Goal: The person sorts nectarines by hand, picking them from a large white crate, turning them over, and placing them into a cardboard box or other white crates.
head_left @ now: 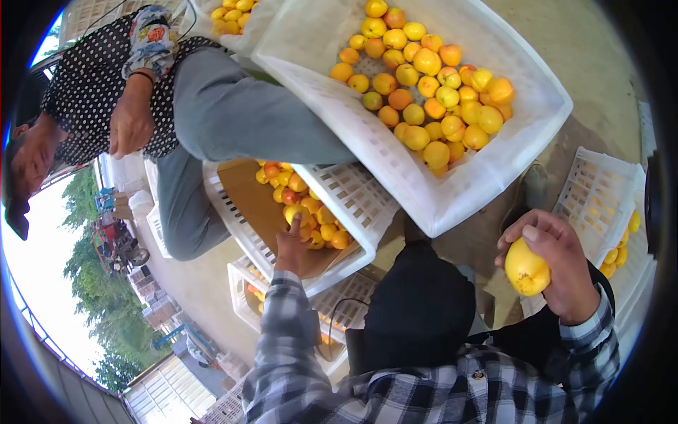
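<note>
My right hand is wrapped around a yellow apricot with small dark specks, held up at the right. On the other side, my left hand reaches into a white plastic crate lined with cardboard. Its visible finger stretches onto the yellow and orange apricots inside; the other fingers are partly hidden. Ahead stands a larger white crate with a pale liner, holding many loose apricots.
Across from me sits a person, one leg beside the big crate. More apricots lie in a crate at right and another at the top. A crate stands under the cardboard-lined one. A cable hangs near my knee.
</note>
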`<control>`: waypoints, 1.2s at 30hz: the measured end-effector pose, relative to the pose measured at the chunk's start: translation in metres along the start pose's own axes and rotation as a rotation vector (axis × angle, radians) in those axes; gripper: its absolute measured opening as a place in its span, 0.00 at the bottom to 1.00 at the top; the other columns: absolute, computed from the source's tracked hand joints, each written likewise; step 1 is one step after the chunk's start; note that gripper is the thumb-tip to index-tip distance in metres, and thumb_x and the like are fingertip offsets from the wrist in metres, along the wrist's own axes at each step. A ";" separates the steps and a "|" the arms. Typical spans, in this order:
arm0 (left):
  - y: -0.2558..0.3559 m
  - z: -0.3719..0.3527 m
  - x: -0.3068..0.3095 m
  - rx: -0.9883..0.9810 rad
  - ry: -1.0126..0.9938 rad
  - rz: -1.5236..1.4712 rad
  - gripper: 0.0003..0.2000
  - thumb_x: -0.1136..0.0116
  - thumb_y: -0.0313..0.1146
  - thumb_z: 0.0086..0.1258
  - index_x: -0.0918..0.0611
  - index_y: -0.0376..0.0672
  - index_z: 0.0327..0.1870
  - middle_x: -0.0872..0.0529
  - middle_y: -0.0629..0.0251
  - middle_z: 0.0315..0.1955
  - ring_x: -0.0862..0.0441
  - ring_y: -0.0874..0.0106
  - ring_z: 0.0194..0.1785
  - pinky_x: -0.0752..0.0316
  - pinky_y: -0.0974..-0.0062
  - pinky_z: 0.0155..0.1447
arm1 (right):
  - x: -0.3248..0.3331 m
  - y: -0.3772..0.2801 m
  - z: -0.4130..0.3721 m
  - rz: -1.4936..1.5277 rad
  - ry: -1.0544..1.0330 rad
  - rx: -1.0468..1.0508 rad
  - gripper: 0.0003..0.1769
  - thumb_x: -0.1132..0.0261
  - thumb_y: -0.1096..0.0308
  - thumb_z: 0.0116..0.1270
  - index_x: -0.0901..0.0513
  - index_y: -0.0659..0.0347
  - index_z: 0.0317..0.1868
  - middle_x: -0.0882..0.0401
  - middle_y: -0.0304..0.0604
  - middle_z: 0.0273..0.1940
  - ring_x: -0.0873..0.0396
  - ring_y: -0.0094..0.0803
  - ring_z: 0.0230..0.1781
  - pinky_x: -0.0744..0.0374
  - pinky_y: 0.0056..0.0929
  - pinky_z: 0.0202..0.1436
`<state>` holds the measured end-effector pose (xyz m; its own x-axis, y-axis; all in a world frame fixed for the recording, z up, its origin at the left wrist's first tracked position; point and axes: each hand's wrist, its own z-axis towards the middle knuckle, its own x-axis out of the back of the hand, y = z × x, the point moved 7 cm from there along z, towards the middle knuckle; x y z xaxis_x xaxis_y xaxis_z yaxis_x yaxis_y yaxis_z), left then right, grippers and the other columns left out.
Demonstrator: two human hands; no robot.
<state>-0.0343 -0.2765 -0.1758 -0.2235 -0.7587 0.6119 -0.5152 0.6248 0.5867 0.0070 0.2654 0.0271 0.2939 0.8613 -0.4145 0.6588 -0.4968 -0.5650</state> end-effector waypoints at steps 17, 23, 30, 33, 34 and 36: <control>0.373 -0.081 -0.108 -0.512 -0.477 0.286 0.08 0.42 0.31 0.69 0.17 0.35 0.41 0.14 0.62 0.33 0.17 0.75 0.37 0.24 0.78 0.42 | 0.005 -0.003 -0.011 -0.003 -0.130 -0.049 0.13 0.35 0.61 0.69 0.19 0.65 0.41 0.21 0.33 0.33 0.25 0.15 0.34 0.26 0.18 0.39; 0.352 0.055 -0.287 -0.869 -0.606 1.023 0.23 0.30 0.39 0.55 0.21 0.35 0.49 0.17 0.50 0.44 0.18 0.59 0.49 0.22 0.62 0.50 | 0.012 0.003 -0.011 -0.026 -0.097 -0.036 0.13 0.35 0.61 0.67 0.19 0.64 0.41 0.20 0.35 0.32 0.24 0.18 0.34 0.25 0.21 0.39; 0.286 0.089 -0.341 -0.666 -0.731 1.582 0.31 0.23 0.46 0.45 0.19 0.37 0.48 0.18 0.51 0.47 0.20 0.57 0.52 0.22 0.64 0.54 | 0.016 -0.017 -0.016 -0.085 -0.162 -0.074 0.12 0.36 0.63 0.69 0.19 0.64 0.43 0.20 0.39 0.40 0.23 0.23 0.42 0.25 0.23 0.48; 0.315 0.066 -0.342 -0.758 -0.593 1.634 0.31 0.23 0.49 0.44 0.17 0.39 0.47 0.16 0.55 0.44 0.18 0.59 0.49 0.22 0.67 0.53 | 0.018 -0.022 -0.021 -0.154 -0.156 -0.059 0.12 0.35 0.64 0.68 0.19 0.64 0.43 0.20 0.39 0.40 0.22 0.23 0.42 0.25 0.24 0.48; 0.327 0.052 -0.346 -0.774 -0.648 1.572 0.32 0.23 0.49 0.45 0.19 0.37 0.48 0.16 0.53 0.45 0.17 0.57 0.48 0.21 0.64 0.51 | 0.018 -0.022 -0.022 -0.148 -0.157 -0.053 0.12 0.35 0.64 0.68 0.19 0.64 0.43 0.20 0.39 0.40 0.22 0.23 0.42 0.25 0.24 0.48; 0.328 0.036 -0.356 -0.763 -0.729 1.439 0.28 0.26 0.47 0.48 0.20 0.36 0.46 0.16 0.51 0.43 0.16 0.55 0.47 0.20 0.61 0.48 | 0.016 -0.024 -0.024 -0.123 -0.170 -0.041 0.11 0.35 0.64 0.68 0.19 0.64 0.43 0.19 0.40 0.40 0.22 0.24 0.42 0.25 0.24 0.48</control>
<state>-0.1537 0.1922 -0.2203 -0.5016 0.6214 0.6019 0.8102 0.5813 0.0751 0.0123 0.2939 0.0512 0.0909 0.8830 -0.4605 0.7115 -0.3811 -0.5904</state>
